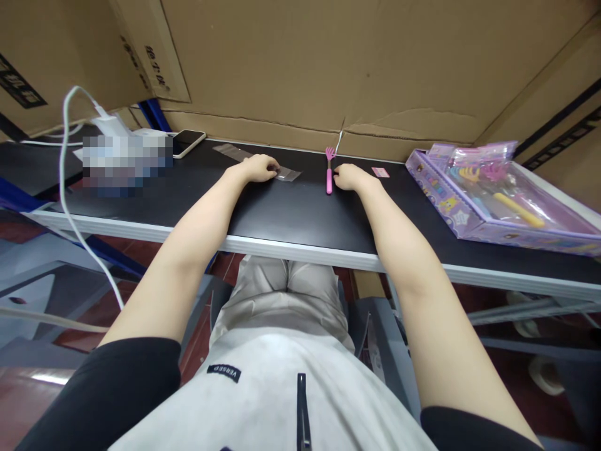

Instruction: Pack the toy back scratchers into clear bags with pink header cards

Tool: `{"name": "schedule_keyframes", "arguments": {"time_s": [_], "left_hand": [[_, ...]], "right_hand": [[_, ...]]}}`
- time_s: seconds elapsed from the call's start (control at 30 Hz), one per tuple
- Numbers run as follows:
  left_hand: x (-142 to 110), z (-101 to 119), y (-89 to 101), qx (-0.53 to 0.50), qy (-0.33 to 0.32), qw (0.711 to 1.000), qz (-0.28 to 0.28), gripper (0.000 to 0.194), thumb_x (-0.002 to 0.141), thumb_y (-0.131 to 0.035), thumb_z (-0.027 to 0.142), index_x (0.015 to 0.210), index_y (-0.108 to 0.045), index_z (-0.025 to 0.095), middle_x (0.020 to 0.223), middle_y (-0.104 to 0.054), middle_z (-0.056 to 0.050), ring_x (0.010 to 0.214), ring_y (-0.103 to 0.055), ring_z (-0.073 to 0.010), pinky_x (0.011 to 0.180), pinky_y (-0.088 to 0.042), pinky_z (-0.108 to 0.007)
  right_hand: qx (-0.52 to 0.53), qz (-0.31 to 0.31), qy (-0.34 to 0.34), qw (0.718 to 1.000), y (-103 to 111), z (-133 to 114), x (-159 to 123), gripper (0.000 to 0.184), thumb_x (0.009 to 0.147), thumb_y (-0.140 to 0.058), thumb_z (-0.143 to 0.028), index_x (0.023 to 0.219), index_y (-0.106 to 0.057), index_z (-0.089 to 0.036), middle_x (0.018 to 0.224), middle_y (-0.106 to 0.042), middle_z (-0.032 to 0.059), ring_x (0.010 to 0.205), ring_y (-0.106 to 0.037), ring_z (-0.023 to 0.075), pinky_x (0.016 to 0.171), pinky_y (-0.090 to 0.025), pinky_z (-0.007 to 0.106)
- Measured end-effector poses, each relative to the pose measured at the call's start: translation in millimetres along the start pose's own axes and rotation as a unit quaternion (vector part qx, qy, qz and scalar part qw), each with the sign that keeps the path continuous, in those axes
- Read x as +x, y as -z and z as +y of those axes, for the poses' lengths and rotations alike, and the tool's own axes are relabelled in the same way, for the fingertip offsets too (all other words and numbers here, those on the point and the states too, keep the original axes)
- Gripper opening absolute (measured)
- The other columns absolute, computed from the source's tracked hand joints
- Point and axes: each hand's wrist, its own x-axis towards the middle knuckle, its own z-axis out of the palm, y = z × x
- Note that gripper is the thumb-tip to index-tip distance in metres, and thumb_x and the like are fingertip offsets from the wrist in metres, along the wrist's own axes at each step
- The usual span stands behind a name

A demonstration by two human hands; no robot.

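Note:
My left hand point(260, 168) rests on the black tabletop, fingers loosely curved with thumb and index finger apart. It lies over the middle of a long clear plastic bag point(288, 175), whose ends show on either side. My right hand point(349, 177) is also on the table, loosely curled and seemingly holding nothing. Just left of its fingertips lies a pink back scratcher point(329, 180) with a fork-like claw head pointing away from me. Whether the fingers touch its handle, I cannot tell. A small pink card point(380, 172) is right of that hand.
A purple display box point(457, 216) with colourful claw heads and a yellow handle stands at the right. Far left are a phone point(188, 143), a white charger with a cable point(63, 169) hanging over the edge, and a blurred item. Cardboard point(300, 69) walls the back and sides.

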Motion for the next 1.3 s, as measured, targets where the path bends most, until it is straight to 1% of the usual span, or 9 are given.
{"name": "schedule_keyframes", "arguments": {"time_s": [0.1, 0.2, 0.3, 0.4, 0.6, 0.8, 1.07, 1.2, 1.3], "left_hand": [[-3, 9, 0.5, 0.039, 0.054, 0.998, -0.013, 0.047, 0.098, -0.066, 0.038, 0.142, -0.081, 0.028, 0.153, -0.075, -0.012, 0.151, -0.063, -0.0393, 0.133, -0.041, -0.062], [-4, 15, -1.4, 0.053, 0.065, 0.996, 0.008, 0.044, 0.102, -0.066, 0.041, 0.138, -0.082, 0.023, 0.159, -0.068, -0.019, 0.157, -0.056, -0.0451, 0.134, -0.036, -0.069], [-1, 16, -6.1, 0.054, 0.06, 0.996, 0.023, 0.042, 0.101, -0.067, 0.041, 0.134, -0.081, 0.019, 0.161, -0.064, -0.021, 0.158, -0.053, -0.0461, 0.133, -0.039, -0.065], [3, 12, -10.0, 0.028, 0.052, 0.998, 0.013, 0.047, 0.101, -0.064, 0.039, 0.142, -0.074, 0.017, 0.16, -0.067, -0.021, 0.154, -0.059, -0.0387, 0.13, -0.045, -0.051], [-1, 7, -6.6, -0.024, 0.027, 0.999, -0.01, 0.064, 0.099, -0.067, 0.052, 0.154, -0.068, 0.019, 0.162, -0.069, -0.015, 0.15, -0.065, -0.0317, 0.126, -0.048, -0.036], [1, 0, -7.2, -0.074, -0.001, 0.997, 0.0, 0.07, 0.093, -0.076, 0.051, 0.155, -0.069, 0.018, 0.159, -0.073, -0.014, 0.147, -0.068, -0.0313, 0.127, -0.049, -0.038], [8, -10, -12.1, -0.105, -0.018, 0.994, 0.019, 0.06, 0.09, -0.085, 0.048, 0.143, -0.081, 0.021, 0.151, -0.079, -0.011, 0.143, -0.071, -0.0335, 0.13, -0.05, -0.043], [7, -9, -11.5, -0.119, -0.012, 0.993, 0.022, 0.059, 0.09, -0.087, 0.047, 0.142, -0.082, 0.021, 0.15, -0.08, -0.011, 0.143, -0.072, -0.0337, 0.13, -0.051, -0.042], [6, -8, -11.2, -0.128, -0.007, 0.991, 0.022, 0.059, 0.09, -0.088, 0.045, 0.142, -0.083, 0.019, 0.15, -0.08, -0.012, 0.144, -0.072, -0.0334, 0.13, -0.051, -0.04]], "right_hand": [[0.015, 0.012, -0.016, 1.0, 2, -1, -2, 0.05, 0.11, -0.053, -0.014, 0.155, -0.073, -0.009, 0.159, -0.07, 0.0231, 0.148, -0.069, 0.0365, 0.124, -0.056, 0.047], [0.04, 0.043, -0.045, 0.997, 5, -5, -5, 0.048, 0.115, -0.049, -0.021, 0.155, -0.072, -0.01, 0.157, -0.071, 0.0245, 0.15, -0.067, 0.0391, 0.125, -0.054, 0.053], [0.069, 0.073, -0.048, 0.994, 8, -11, -9, 0.047, 0.119, -0.047, -0.033, 0.149, -0.075, -0.01, 0.155, -0.071, 0.0254, 0.151, -0.065, 0.0409, 0.126, -0.052, 0.057], [0.08, 0.071, -0.043, 0.993, 10, -15, -12, 0.044, 0.116, -0.055, -0.04, 0.142, -0.078, -0.012, 0.15, -0.074, 0.0237, 0.149, -0.066, 0.0407, 0.126, -0.052, 0.057], [0.082, 0.06, -0.045, 0.994, 4, -11, -4, 0.034, 0.108, -0.065, -0.025, 0.134, -0.08, -0.009, 0.132, -0.08, 0.025, 0.137, -0.073, 0.0399, 0.118, -0.058, 0.052], [0.09, 0.083, -0.047, 0.991, -5, 0, 7, 0.045, 0.11, -0.064, -0.027, 0.147, -0.074, -0.003, 0.139, -0.077, 0.0279, 0.139, -0.073, 0.042, 0.117, -0.06, 0.054], [0.083, 0.084, -0.048, 0.992, -8, 2, 10, 0.036, 0.113, -0.062, -0.028, 0.137, -0.08, -0.009, 0.147, -0.074, 0.0258, 0.145, -0.069, 0.0418, 0.12, -0.056, 0.052], [0.103, 0.118, -0.055, 0.986, -8, 14, 19, 0.037, 0.113, -0.059, -0.034, 0.139, -0.076, -0.014, 0.146, -0.073, 0.0255, 0.144, -0.067, 0.0437, 0.12, -0.052, 0.06], [0.122, 0.148, -0.032, 0.981, -1, 25, 21, 0.042, 0.113, -0.059, -0.051, 0.133, -0.076, -0.019, 0.14, -0.075, 0.0235, 0.138, -0.067, 0.0442, 0.118, -0.048, 0.068]]}}
